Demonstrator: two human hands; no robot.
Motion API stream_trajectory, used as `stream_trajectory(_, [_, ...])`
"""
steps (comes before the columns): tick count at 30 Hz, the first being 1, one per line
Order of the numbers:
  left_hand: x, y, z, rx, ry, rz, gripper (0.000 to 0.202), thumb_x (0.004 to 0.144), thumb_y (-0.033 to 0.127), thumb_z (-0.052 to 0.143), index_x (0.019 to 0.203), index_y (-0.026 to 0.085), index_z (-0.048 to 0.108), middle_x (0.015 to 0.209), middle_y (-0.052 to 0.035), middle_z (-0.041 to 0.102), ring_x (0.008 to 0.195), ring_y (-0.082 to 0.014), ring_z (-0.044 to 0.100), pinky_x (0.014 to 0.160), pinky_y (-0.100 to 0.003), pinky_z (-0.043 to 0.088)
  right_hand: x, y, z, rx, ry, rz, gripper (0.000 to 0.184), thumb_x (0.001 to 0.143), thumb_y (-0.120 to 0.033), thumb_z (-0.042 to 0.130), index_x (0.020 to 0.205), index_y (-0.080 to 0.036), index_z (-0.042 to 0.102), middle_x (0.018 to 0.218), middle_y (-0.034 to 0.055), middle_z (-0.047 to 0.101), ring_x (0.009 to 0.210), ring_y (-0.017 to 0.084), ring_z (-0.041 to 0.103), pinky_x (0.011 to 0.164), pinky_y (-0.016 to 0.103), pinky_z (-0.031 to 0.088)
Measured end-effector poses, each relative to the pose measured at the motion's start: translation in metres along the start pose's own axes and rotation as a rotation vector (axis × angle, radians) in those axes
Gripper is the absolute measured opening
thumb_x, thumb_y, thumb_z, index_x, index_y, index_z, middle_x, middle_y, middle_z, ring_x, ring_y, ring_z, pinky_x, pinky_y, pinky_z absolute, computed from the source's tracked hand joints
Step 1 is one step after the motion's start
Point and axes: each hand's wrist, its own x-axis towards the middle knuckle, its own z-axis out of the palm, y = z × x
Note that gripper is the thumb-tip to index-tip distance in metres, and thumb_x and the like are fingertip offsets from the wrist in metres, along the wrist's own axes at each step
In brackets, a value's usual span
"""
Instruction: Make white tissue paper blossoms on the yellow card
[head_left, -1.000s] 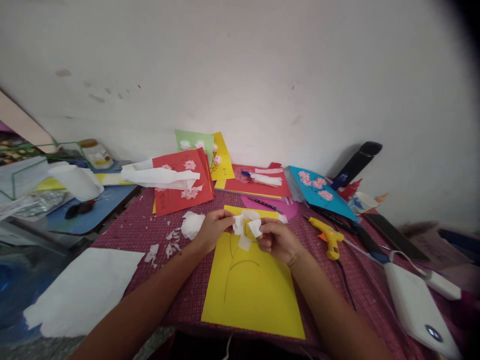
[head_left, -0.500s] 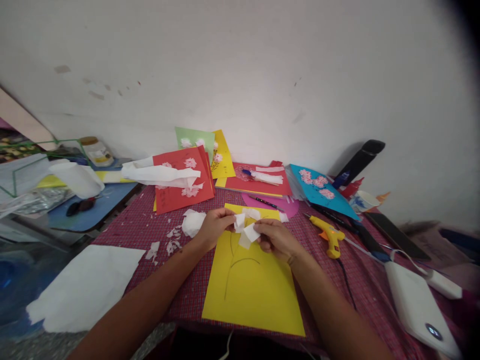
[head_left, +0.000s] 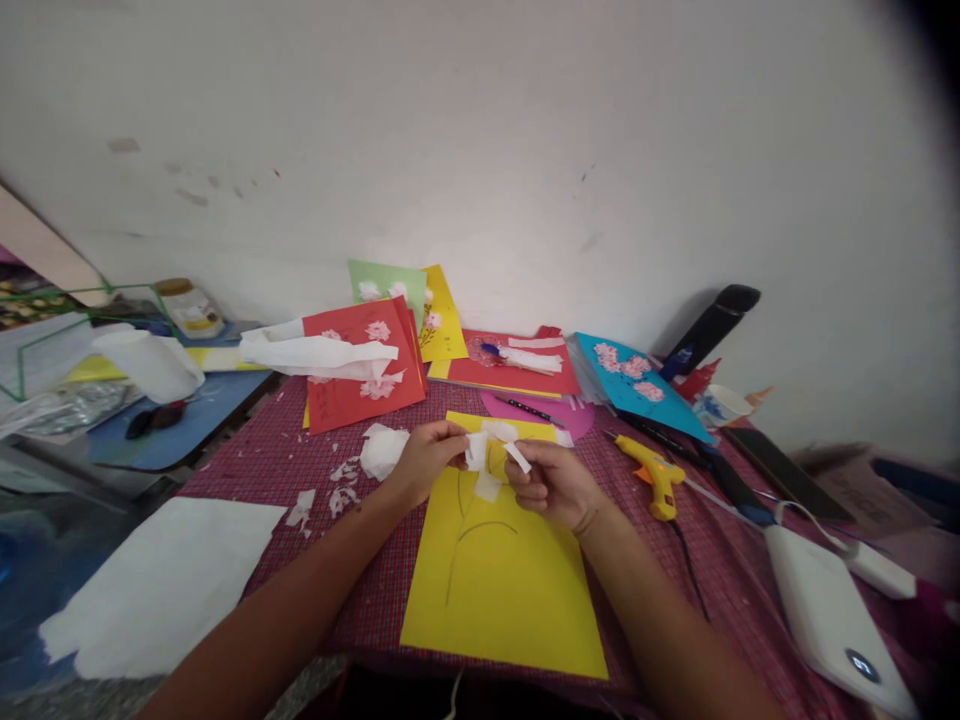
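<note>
My left hand [head_left: 433, 458] pinches a small white piece of tissue paper [head_left: 476, 452] between thumb and fingers. Another small white paper piece [head_left: 518, 457] sits in the pinch of my right hand [head_left: 553, 480], turned nearly edge-on. Both hands are above the upper part of a yellow sheet [head_left: 517, 600], which bears thin dark curved lines. White scraps lie on the sheet's top, one of them a scrap [head_left: 488, 487] just below the hands. A crumpled white tissue wad [head_left: 383, 452] rests beside my left hand.
A yellow glue gun [head_left: 660, 475] with a cord lies to the right, near a white power bank [head_left: 836, 610]. Red cards [head_left: 352, 400] and a blue card [head_left: 660, 412] with pink flowers stand behind. A large white sheet [head_left: 169, 585] is at left; a dark pen [head_left: 529, 408] lies ahead.
My right hand has turned its paper piece from face-on to nearly edge-on and drawn it slightly apart from the left piece. The view has shifted slightly.
</note>
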Motion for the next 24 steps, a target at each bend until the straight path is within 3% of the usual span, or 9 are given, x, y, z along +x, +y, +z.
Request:
stream_trajectory(5, [0.000, -0.001, 0.000, -0.010, 0.003, 0.001, 0.016, 0.068, 0.026, 0.070, 0.072, 0.011, 0.065, 0.068, -0.0046, 0.066, 0.057, -0.0123, 0.060, 0.056, -0.024, 0.048, 0.002, 0.004, 0.001, -0.145, 0.116, -0.058, 0.026, 0.078, -0.040, 0.060, 0.071, -0.017, 0.051, 0.055, -0.0048, 0.047, 0.036, 0.004, 0.026, 0.035, 0.019, 0.017])
stream_trajectory(8, [0.001, -0.001, -0.001, -0.019, 0.017, -0.002, 0.016, 0.067, 0.026, 0.071, 0.072, 0.011, 0.066, 0.068, -0.0045, 0.066, 0.057, -0.0121, 0.060, 0.056, -0.024, 0.048, 0.006, 0.010, 0.002, -0.478, 0.274, -0.158, 0.026, 0.079, -0.040, 0.059, 0.068, -0.017, 0.054, 0.051, -0.0044, 0.047, 0.037, 0.006, 0.031, 0.036, 0.021, 0.019])
stream_trajectory(11, [0.001, -0.002, 0.000, -0.024, 0.018, -0.005, 0.016, 0.066, 0.025, 0.071, 0.072, 0.011, 0.066, 0.068, -0.0045, 0.066, 0.057, -0.0122, 0.060, 0.056, -0.024, 0.048, 0.009, 0.016, 0.003, -0.846, 0.326, -0.189, 0.027, 0.080, -0.035, 0.056, 0.060, -0.017, 0.053, 0.051, -0.0034, 0.048, 0.043, 0.008, 0.037, 0.042, 0.021, 0.026])
stream_trajectory(16, [0.001, -0.002, 0.000, -0.013, 0.006, -0.007, 0.015, 0.066, 0.024, 0.070, 0.073, 0.011, 0.067, 0.067, -0.0044, 0.066, 0.056, -0.0117, 0.059, 0.055, -0.023, 0.047, 0.011, 0.020, 0.002, -1.139, 0.279, -0.211, 0.027, 0.083, -0.030, 0.049, 0.060, -0.017, 0.055, 0.056, -0.0014, 0.052, 0.050, 0.011, 0.043, 0.049, 0.023, 0.029])
stream_trajectory(19, [0.001, -0.003, -0.001, 0.009, -0.007, 0.000, 0.014, 0.068, 0.024, 0.068, 0.073, 0.011, 0.067, 0.066, -0.0038, 0.065, 0.057, -0.0119, 0.059, 0.056, -0.023, 0.047, 0.011, 0.021, -0.001, -1.322, 0.423, -0.335, 0.018, 0.081, -0.026, 0.052, 0.066, -0.018, 0.059, 0.063, 0.0012, 0.058, 0.056, 0.013, 0.047, 0.052, 0.024, 0.029])
stream_trajectory(22, [0.001, -0.005, -0.002, 0.089, -0.014, 0.029, 0.013, 0.070, 0.024, 0.065, 0.074, 0.012, 0.068, 0.066, -0.0035, 0.065, 0.056, -0.0120, 0.059, 0.057, -0.024, 0.047, 0.012, 0.021, -0.001, -1.336, 0.585, -0.495, 0.009, 0.081, -0.025, 0.054, 0.077, -0.019, 0.061, 0.071, 0.0027, 0.061, 0.063, 0.015, 0.051, 0.056, 0.025, 0.032])
stream_trajectory(24, [0.000, -0.005, -0.001, 0.183, -0.013, 0.069, 0.013, 0.071, 0.025, 0.064, 0.074, 0.013, 0.069, 0.065, -0.0029, 0.065, 0.056, -0.0119, 0.058, 0.057, -0.023, 0.046, 0.012, 0.023, 0.002, -1.241, 0.562, -0.558, 0.009, 0.082, -0.025, 0.053, 0.077, -0.020, 0.059, 0.072, 0.0018, 0.061, 0.064, 0.015, 0.052, 0.058, 0.025, 0.035])
